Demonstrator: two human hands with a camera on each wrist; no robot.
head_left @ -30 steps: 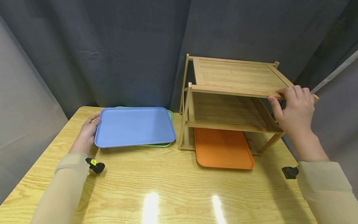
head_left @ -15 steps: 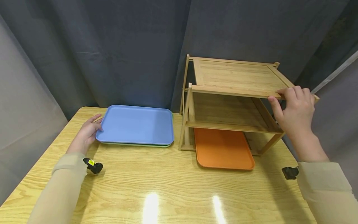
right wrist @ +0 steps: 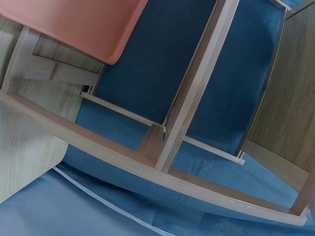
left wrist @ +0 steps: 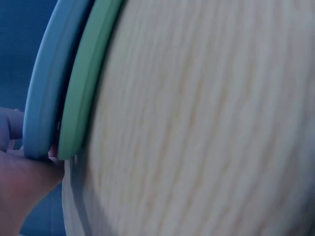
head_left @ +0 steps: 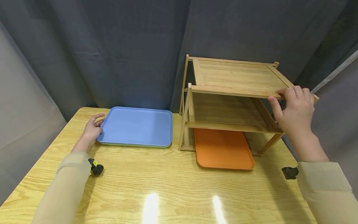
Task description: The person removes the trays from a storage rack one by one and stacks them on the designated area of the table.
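A blue tray (head_left: 137, 126) lies flat on a green tray (head_left: 145, 145), of which only a thin front edge shows. My left hand (head_left: 93, 129) is at the blue tray's left rim. In the left wrist view a fingertip sits between the blue rim (left wrist: 49, 88) and the green rim (left wrist: 88, 83), with another finger above the blue one. My right hand (head_left: 293, 109) grips the front right corner of the top shelf of a wooden rack (head_left: 237, 77). An orange tray (head_left: 223, 149) lies under the rack's lowest shelf and sticks out towards me; its corner (right wrist: 83, 24) also shows in the right wrist view.
The wooden table (head_left: 167, 186) stretches bare towards me. Dark curtains hang close behind the table and at both sides. The rack's middle shelf (head_left: 229, 112) holds nothing. Small black wrist cameras (head_left: 96, 169) sit at my sleeves.
The blue tray was raised at its left side and askew over the green one; it has come down flat and squared up on it. My right hand has not moved.
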